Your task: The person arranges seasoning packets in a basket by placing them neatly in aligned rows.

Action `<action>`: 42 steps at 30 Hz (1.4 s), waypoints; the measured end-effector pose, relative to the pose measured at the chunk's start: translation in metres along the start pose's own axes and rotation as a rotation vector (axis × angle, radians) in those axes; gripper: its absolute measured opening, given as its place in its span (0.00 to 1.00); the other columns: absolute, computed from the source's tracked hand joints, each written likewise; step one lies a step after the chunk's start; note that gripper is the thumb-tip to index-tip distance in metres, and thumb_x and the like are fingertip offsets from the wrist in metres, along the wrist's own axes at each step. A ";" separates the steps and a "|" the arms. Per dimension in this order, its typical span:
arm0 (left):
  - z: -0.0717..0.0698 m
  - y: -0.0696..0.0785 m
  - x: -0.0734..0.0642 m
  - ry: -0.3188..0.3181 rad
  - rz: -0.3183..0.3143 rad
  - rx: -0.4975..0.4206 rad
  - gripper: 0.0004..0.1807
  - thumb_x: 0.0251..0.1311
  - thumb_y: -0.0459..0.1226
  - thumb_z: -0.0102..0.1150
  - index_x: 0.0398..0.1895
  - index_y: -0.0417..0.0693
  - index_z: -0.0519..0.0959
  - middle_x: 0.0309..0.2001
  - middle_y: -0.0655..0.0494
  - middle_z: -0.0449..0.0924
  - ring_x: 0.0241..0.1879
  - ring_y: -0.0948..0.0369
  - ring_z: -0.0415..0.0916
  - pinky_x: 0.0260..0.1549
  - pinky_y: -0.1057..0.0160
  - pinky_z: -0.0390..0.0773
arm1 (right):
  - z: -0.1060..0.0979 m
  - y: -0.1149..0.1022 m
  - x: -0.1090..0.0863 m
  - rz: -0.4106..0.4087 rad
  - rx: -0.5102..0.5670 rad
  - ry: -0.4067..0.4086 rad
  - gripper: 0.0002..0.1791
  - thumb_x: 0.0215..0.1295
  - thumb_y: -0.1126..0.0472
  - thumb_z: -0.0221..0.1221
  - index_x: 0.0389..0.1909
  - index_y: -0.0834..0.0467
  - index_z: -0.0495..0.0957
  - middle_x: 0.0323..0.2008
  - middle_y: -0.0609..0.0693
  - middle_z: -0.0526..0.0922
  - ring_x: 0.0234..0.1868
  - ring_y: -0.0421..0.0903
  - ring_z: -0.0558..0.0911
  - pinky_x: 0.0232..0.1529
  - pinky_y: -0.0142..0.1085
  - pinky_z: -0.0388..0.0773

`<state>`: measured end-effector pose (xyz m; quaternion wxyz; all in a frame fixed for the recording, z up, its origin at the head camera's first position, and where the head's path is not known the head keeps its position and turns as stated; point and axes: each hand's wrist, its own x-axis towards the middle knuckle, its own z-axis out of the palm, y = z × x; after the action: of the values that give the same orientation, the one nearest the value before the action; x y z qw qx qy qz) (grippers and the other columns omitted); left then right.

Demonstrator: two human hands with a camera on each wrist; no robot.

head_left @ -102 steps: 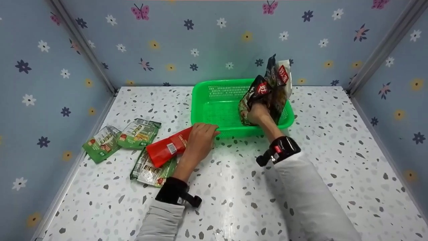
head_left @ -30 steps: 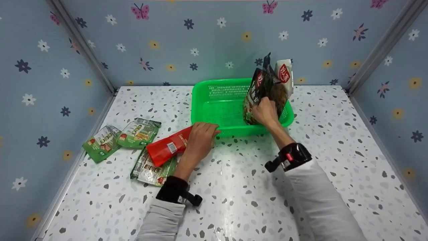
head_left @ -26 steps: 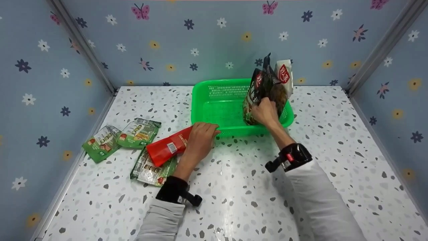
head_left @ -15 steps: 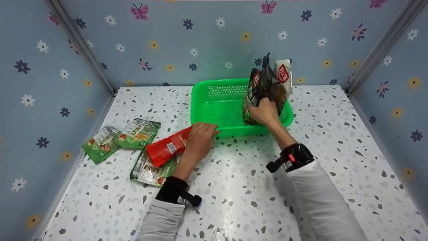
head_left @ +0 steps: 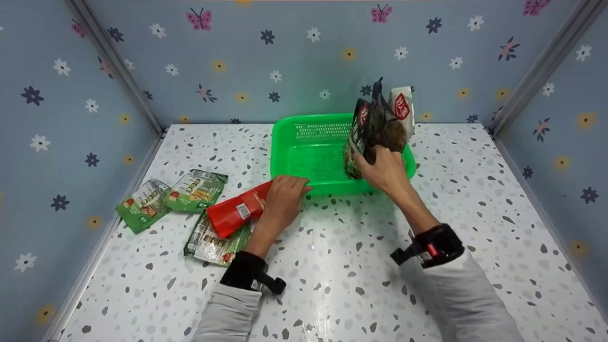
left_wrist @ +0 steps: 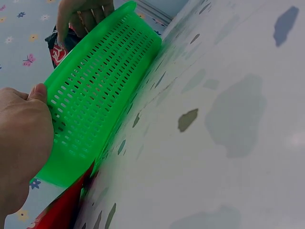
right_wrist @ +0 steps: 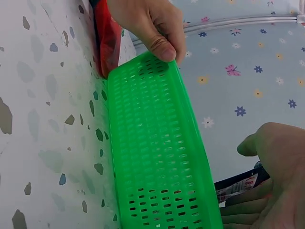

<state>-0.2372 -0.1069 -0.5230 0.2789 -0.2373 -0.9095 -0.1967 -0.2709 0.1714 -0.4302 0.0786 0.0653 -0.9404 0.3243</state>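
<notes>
My left hand (head_left: 282,202) grips the near rim of a green plastic basket (head_left: 308,184) at its left end, thumb and fingers over the edge. Several food packets stand upright in the basket's right end: dark ones, among them a black packet (head_left: 355,142) with a red label, and a white packet (head_left: 403,108) behind. Over the near rim, my right hand (head_left: 385,171) reaches in beside the black packet. Its thumb is spread away from straight fingers in the right wrist view. In the head view its fingertips are partly hidden against the dark packets.
Left of the basket, a red packet (head_left: 232,216) lies partly on a green packet (head_left: 213,244). Two more green packets lie farther left, one (head_left: 197,190) touching the other (head_left: 145,204). Flower-patterned walls (head_left: 313,57) enclose the speckled table (head_left: 332,266) at the back and sides.
Earlier the black packet leaned left with my right hand pushed against it; it now stands more upright. My right hand has drawn back slightly toward me and its fingers have opened. My left hand stays put.
</notes>
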 end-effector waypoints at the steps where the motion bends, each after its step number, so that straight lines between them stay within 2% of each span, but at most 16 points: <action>1: 0.000 0.000 0.000 -0.001 -0.002 -0.004 0.10 0.79 0.40 0.69 0.53 0.43 0.88 0.48 0.48 0.96 0.50 0.50 0.91 0.59 0.50 0.86 | -0.001 0.000 -0.005 -0.025 -0.007 0.050 0.30 0.85 0.40 0.59 0.56 0.66 0.85 0.38 0.67 0.87 0.38 0.66 0.86 0.42 0.56 0.81; 3: 0.000 0.000 0.000 0.002 -0.002 -0.008 0.10 0.78 0.40 0.70 0.53 0.43 0.88 0.48 0.48 0.96 0.50 0.50 0.91 0.59 0.50 0.86 | -0.001 0.000 -0.014 -0.100 -0.013 0.166 0.29 0.85 0.43 0.61 0.60 0.68 0.86 0.43 0.70 0.91 0.42 0.67 0.89 0.47 0.60 0.85; 5: 0.000 0.000 0.001 0.002 -0.002 -0.014 0.10 0.78 0.39 0.71 0.53 0.43 0.88 0.47 0.48 0.96 0.49 0.49 0.91 0.59 0.50 0.86 | 0.000 0.001 -0.023 -0.209 -0.007 0.277 0.24 0.84 0.48 0.63 0.58 0.68 0.88 0.44 0.69 0.92 0.42 0.66 0.90 0.47 0.60 0.87; 8: 0.000 -0.001 0.001 0.000 0.004 -0.016 0.10 0.78 0.39 0.70 0.53 0.43 0.88 0.47 0.48 0.95 0.49 0.49 0.91 0.59 0.50 0.85 | 0.003 0.004 -0.031 -0.410 0.013 0.370 0.16 0.83 0.56 0.65 0.54 0.67 0.89 0.42 0.66 0.91 0.41 0.61 0.89 0.46 0.55 0.87; 10: 0.000 -0.001 0.001 -0.006 0.003 -0.020 0.10 0.79 0.39 0.69 0.54 0.43 0.88 0.47 0.48 0.95 0.49 0.49 0.91 0.59 0.50 0.86 | 0.006 0.006 -0.034 -0.534 0.025 0.379 0.11 0.81 0.60 0.67 0.51 0.66 0.89 0.41 0.64 0.89 0.41 0.59 0.87 0.44 0.52 0.86; 13: 0.001 -0.001 0.001 -0.003 0.003 -0.024 0.10 0.79 0.40 0.69 0.54 0.43 0.88 0.47 0.48 0.96 0.49 0.49 0.91 0.60 0.49 0.86 | 0.013 0.011 -0.035 -0.674 0.037 0.351 0.07 0.79 0.64 0.68 0.48 0.64 0.89 0.41 0.61 0.87 0.42 0.57 0.84 0.44 0.50 0.84; 18: 0.004 0.000 -0.001 0.002 0.002 -0.032 0.10 0.77 0.38 0.71 0.54 0.43 0.88 0.47 0.47 0.96 0.49 0.49 0.91 0.59 0.49 0.86 | 0.028 0.016 -0.036 -0.796 0.012 0.256 0.07 0.77 0.65 0.71 0.49 0.62 0.89 0.46 0.59 0.89 0.48 0.56 0.85 0.50 0.49 0.86; 23: 0.005 0.001 -0.001 -0.005 0.003 -0.022 0.11 0.79 0.39 0.69 0.55 0.43 0.88 0.48 0.48 0.96 0.49 0.49 0.91 0.59 0.49 0.85 | 0.044 0.022 -0.036 -0.823 -0.072 0.164 0.13 0.78 0.61 0.71 0.57 0.62 0.88 0.53 0.59 0.90 0.56 0.57 0.86 0.58 0.52 0.87; 29: 0.005 0.003 0.000 -0.016 0.014 0.011 0.10 0.81 0.40 0.67 0.55 0.43 0.88 0.48 0.49 0.96 0.49 0.50 0.91 0.60 0.50 0.85 | 0.058 0.031 -0.037 -0.781 -0.220 0.135 0.18 0.82 0.55 0.68 0.63 0.61 0.86 0.58 0.59 0.91 0.60 0.58 0.87 0.64 0.54 0.86; 34: 0.001 0.003 0.001 -0.037 0.010 -0.008 0.12 0.82 0.41 0.66 0.56 0.43 0.87 0.50 0.48 0.95 0.51 0.49 0.90 0.61 0.49 0.85 | 0.064 0.033 -0.037 -0.750 -0.288 0.151 0.20 0.83 0.52 0.67 0.64 0.61 0.86 0.55 0.58 0.93 0.56 0.58 0.90 0.60 0.54 0.86; 38: -0.004 0.003 0.000 -0.055 0.009 -0.025 0.12 0.83 0.41 0.64 0.58 0.43 0.87 0.51 0.48 0.95 0.52 0.48 0.89 0.63 0.48 0.84 | 0.068 0.030 -0.035 -0.735 -0.274 0.176 0.16 0.83 0.55 0.66 0.61 0.61 0.88 0.51 0.57 0.94 0.52 0.57 0.92 0.54 0.52 0.85; 42: -0.010 0.000 -0.002 -0.061 0.014 -0.049 0.15 0.83 0.41 0.65 0.62 0.43 0.86 0.56 0.47 0.94 0.57 0.47 0.88 0.66 0.47 0.84 | 0.072 0.029 -0.033 -0.739 -0.259 0.194 0.14 0.84 0.56 0.65 0.59 0.60 0.89 0.50 0.56 0.95 0.51 0.56 0.92 0.52 0.50 0.85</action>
<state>-0.2313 -0.1122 -0.5165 0.2468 -0.2563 -0.9108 -0.2095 -0.2516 0.1519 -0.5097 0.2861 0.3575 -0.8749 0.1578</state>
